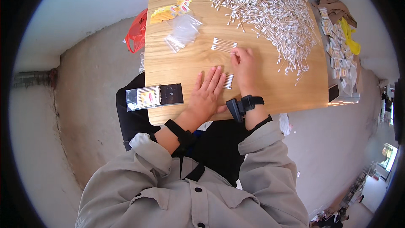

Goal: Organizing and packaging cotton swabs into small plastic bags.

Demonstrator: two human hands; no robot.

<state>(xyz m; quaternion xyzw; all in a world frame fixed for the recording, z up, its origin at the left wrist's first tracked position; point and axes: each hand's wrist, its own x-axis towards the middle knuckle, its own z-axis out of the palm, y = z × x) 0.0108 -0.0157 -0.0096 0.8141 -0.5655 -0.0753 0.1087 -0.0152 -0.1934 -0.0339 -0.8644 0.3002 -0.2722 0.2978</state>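
Note:
My left hand (207, 94) lies flat on the wooden table (190, 59), fingers spread, its fingertips next to a small row of cotton swabs (228, 81). My right hand (244, 67) rests palm down just to the right of that row, its fingertips reaching a second small bunch of swabs (223, 44); whether it pinches any swab is hidden. A large heap of loose cotton swabs (270, 12) covers the far right of the table.
Empty clear bags (182, 33) lie left of the hands. Yellow and pink label cards (173, 6) sit at the far left corner. A filled bag of swabs (143, 98) rests on a dark block at the near left edge. Small packets (339, 55) fill a tray at right.

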